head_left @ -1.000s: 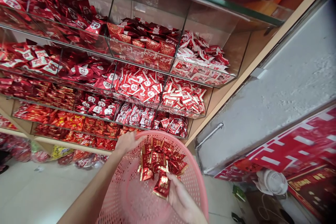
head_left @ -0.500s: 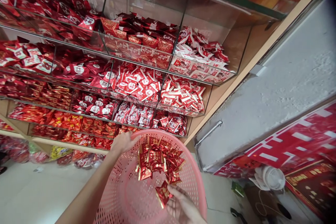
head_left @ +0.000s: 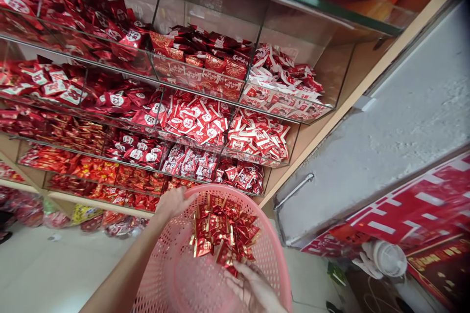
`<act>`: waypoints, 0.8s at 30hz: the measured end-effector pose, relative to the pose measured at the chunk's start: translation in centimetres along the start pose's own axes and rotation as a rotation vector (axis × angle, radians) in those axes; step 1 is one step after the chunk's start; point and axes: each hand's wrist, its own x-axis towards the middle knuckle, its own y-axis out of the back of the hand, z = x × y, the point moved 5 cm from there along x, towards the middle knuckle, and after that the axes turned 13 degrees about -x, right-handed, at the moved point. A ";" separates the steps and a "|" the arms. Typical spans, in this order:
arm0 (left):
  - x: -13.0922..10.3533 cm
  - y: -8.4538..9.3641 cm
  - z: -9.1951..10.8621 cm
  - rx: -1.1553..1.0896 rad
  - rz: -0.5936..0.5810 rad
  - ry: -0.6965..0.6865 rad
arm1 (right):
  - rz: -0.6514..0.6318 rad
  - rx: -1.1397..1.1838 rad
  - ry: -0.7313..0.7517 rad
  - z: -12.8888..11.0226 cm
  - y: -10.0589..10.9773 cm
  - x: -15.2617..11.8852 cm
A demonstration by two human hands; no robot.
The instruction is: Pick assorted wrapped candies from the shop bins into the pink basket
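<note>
A pink perforated plastic basket takes up the lower middle of the view. My left hand grips its upper left rim. Inside, shiny red and gold packets lie heaped toward the far side. My right hand is inside the basket at the near edge of the heap, its fingertips on a red packet that touches the others.
Tiered clear-fronted shelves full of red and white packets rise beyond the basket. Bagged goods lie on the floor below them. To the right are a grey wall, a red-and-white patterned sheet and a white round object.
My right hand has carried the red packet up and left against the heap, and its fingers look a little looser. The view has shifted slightly, with the shelves now lower in the picture.
</note>
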 end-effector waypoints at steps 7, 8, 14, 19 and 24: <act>-0.1 0.3 -0.2 0.016 0.006 -0.009 | 0.129 0.065 -0.129 3.1 0.3 1.4; -0.1 0.4 -0.2 0.016 0.004 -0.003 | 0.154 0.062 -0.122 3.5 0.4 1.5; -0.2 0.6 0.0 0.002 -0.021 0.058 | 0.230 0.072 -0.071 3.9 1.5 2.1; -0.1 0.4 -0.1 -0.007 -0.026 0.071 | 0.212 0.071 -0.073 4.1 2.1 2.7; 0.0 0.2 0.0 0.006 -0.032 0.070 | 0.264 -0.001 -0.106 4.8 2.0 3.4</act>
